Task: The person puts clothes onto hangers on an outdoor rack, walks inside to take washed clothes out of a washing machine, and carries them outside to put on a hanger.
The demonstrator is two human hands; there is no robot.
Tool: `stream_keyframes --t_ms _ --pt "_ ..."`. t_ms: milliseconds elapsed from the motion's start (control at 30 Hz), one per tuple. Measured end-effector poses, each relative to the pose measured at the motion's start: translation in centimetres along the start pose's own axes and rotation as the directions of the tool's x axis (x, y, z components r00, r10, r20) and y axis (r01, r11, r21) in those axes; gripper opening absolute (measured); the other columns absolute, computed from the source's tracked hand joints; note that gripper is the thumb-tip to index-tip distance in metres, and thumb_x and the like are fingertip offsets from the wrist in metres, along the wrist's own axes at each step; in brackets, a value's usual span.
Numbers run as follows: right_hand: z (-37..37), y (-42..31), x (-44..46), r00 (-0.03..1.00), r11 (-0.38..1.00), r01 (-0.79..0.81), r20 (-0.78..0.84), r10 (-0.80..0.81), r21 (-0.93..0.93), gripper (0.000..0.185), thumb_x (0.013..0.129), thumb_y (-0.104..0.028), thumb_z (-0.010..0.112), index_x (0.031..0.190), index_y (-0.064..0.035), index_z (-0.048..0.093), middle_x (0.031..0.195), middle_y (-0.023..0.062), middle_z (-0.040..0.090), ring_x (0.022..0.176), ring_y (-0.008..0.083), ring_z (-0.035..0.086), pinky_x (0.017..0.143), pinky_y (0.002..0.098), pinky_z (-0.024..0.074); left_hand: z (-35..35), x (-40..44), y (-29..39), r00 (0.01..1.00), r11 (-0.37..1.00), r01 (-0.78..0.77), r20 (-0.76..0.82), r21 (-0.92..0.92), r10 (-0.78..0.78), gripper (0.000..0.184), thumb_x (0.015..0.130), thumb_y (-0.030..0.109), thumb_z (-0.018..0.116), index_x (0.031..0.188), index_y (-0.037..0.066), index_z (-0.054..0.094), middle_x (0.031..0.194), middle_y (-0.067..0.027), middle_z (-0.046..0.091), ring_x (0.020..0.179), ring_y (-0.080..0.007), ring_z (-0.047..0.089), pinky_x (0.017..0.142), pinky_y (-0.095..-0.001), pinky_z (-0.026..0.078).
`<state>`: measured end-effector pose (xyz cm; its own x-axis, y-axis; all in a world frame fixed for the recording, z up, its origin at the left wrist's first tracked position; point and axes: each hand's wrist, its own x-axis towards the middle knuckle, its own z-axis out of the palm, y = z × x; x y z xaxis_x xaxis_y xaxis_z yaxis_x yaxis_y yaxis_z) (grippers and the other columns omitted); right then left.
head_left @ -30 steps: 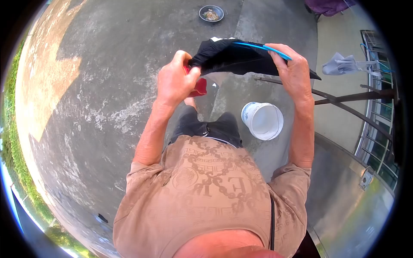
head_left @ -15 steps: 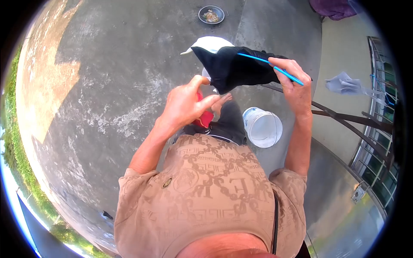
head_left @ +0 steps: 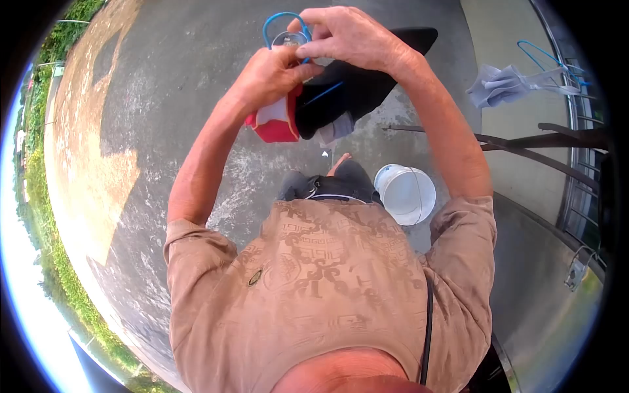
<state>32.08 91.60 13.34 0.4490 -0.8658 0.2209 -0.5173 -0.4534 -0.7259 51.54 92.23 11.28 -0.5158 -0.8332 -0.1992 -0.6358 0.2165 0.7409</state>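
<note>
Both hands are raised at the top centre, close together. My right hand point(head_left: 347, 38) is closed on a blue hanger point(head_left: 280, 18), whose hook curves above the fingers. My left hand point(head_left: 274, 75) is closed beside it, against the lower side of the hook. Below the hands hangs a black garment point(head_left: 357, 88), with a blue strip of the hanger showing across it. A red and white cloth point(head_left: 274, 121) hangs under my left hand, to the left of the black garment. A greyish cloth end point(head_left: 337, 128) shows beneath the black one.
A white bucket point(head_left: 407, 196) stands on the concrete floor point(head_left: 177, 111) right of my legs. Dark metal bars point(head_left: 524, 141) reach in from the right. Behind them a grey cloth point(head_left: 498, 85) hangs by the barred window. A round bowl point(head_left: 291, 39) is partly hidden behind the hands.
Both hands have moved up and come together at the hanger's hook. The black garment now hangs below them, and the red and white cloth shows more fully.
</note>
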Motion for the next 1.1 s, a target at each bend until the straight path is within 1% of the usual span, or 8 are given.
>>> stream_keyframes --t_ms 100,233,433,500,600,800,1000,1100 --pt "-5.6 0.2 -0.5 0.890 0.871 0.233 -0.266 -0.370 -0.433 0.040 0.089 -0.032 0.065 0.117 -0.0034 0.063 0.092 0.0140 0.067 0.085 0.0273 0.065 0.074 0.0348 0.0517 -3.0 2.5 -0.5 0.982 0.982 -0.190 0.002 -0.019 0.190 0.025 0.098 0.027 0.062 0.105 0.005 0.072 0.073 0.0040 0.058 0.067 -0.0035 0.051 0.059 -0.0208 0.043" --pt "-9.4 2.4 -2.6 0.663 0.983 -0.172 -0.746 0.068 -0.063 0.041 0.083 -0.021 0.074 0.119 -0.0022 0.063 0.115 0.0168 0.067 0.107 0.0252 0.065 0.089 0.0373 0.0517 -8.6 3.7 0.8 0.955 0.959 -0.281 0.091 -0.026 0.282 0.029 0.101 0.030 0.056 0.115 0.009 0.069 0.067 0.0066 0.052 0.061 -0.0011 0.048 0.056 -0.0178 0.039" --pt "-5.3 8.7 -0.6 0.650 0.897 -0.334 -0.619 0.441 0.288 0.057 0.084 -0.025 0.074 0.132 -0.0019 0.052 0.117 0.0201 0.067 0.112 0.0289 0.063 0.098 0.0371 0.0487 -14.3 7.8 0.6 0.918 0.950 -0.311 0.258 -0.006 0.302 0.032 0.101 0.030 0.056 0.117 0.006 0.068 0.063 0.0063 0.050 0.057 -0.0018 0.047 0.052 -0.0172 0.036" --pt "-2.9 10.5 2.0 0.590 0.950 -0.240 -0.747 0.308 0.202 0.021 0.090 -0.023 0.070 0.092 -0.0030 0.068 0.069 0.0009 0.060 0.066 0.0087 0.058 0.065 0.0266 0.0518 -16.1 9.0 -0.5 0.920 0.965 -0.263 0.298 -0.012 0.255 0.030 0.101 0.029 0.056 0.115 0.006 0.068 0.063 0.0062 0.050 0.057 -0.0013 0.045 0.052 -0.0176 0.035" --pt "-0.9 11.1 3.6 0.574 0.938 -0.208 -0.742 0.346 0.276 0.021 0.092 -0.024 0.068 0.092 -0.0025 0.068 0.070 0.0018 0.063 0.067 0.0087 0.061 0.067 0.0269 0.0531 -19.5 11.0 -3.8 0.929 0.950 -0.300 0.251 0.083 0.271 0.029 0.101 0.029 0.056 0.115 0.007 0.069 0.066 0.0052 0.052 0.061 -0.0021 0.048 0.056 -0.0181 0.038" --pt "-1.7 12.8 7.1 0.426 0.882 -0.057 -0.787 0.445 0.468 0.024 0.097 -0.027 0.063 0.095 -0.0036 0.069 0.078 -0.0006 0.066 0.070 0.0075 0.061 0.068 0.0253 0.0532 -24.4 13.4 -9.4 0.925 0.813 -0.336 0.329 0.475 0.190 0.026 0.098 0.024 0.056 0.113 0.006 0.068 0.098 -0.0156 0.070 0.090 -0.0307 0.068 0.079 -0.0400 0.051" --pt "-2.6 14.0 9.9 0.313 0.716 -0.256 -0.645 0.697 0.649 0.023 0.096 -0.031 0.064 0.092 -0.0085 0.068 0.075 -0.0036 0.063 0.066 0.0069 0.058 0.068 0.0241 0.0515 -27.3 11.8 -8.6 0.816 0.750 -0.500 0.526 0.434 0.240 0.023 0.097 0.019 0.058 0.113 0.008 0.069 0.087 -0.0149 0.071 0.078 -0.0302 0.070 0.069 -0.0370 0.053" --pt "-1.4 14.5 11.4 0.513 0.663 -0.437 -0.437 0.739 0.608 0.021 0.095 -0.028 0.064 0.097 -0.0085 0.069 0.078 0.0003 0.064 0.068 0.0091 0.061 0.068 0.0257 0.0522 -28.5 11.8 -8.5 0.788 0.853 -0.517 0.431 0.077 0.439 0.025 0.098 0.020 0.058 0.114 0.004 0.069 0.069 -0.0035 0.062 0.062 -0.0109 0.057 0.057 -0.0270 0.046"
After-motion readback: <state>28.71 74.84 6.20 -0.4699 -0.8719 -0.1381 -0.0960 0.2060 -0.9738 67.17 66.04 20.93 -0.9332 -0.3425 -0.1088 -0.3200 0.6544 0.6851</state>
